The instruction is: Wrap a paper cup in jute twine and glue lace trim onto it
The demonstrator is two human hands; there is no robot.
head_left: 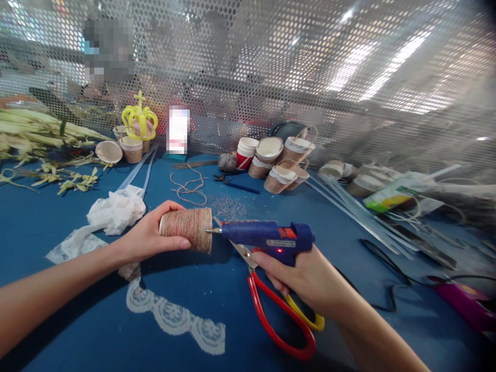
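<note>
My left hand [165, 232] is closed around a paper cup wrapped in twine [194, 227], which lies on its side above the table. In my right hand [298, 279] is a blue hot glue gun [251, 234], its red light lit. The metal nozzle meets the twine near the cup's right end; whether it presses or just hovers, I cannot tell. Beneath the gun lie scissors [258, 294] with one red and one yellow handle, their blades partly hidden. A strip of white lace [174, 315] stretches over the table below the cup, and bunched white lace [116, 212] sits beyond my left forearm.
Several twine-wrapped cups [279, 175] stand at the back, beside a ball of grey yarn [227, 162] and pliers [236, 184]. Clear glue sticks [356, 217] lie to the right, near a black cord [383, 263]. A yellow crown [140, 121] and dried husks [34, 132] are back left. Perforated metal [248, 67] rises behind.
</note>
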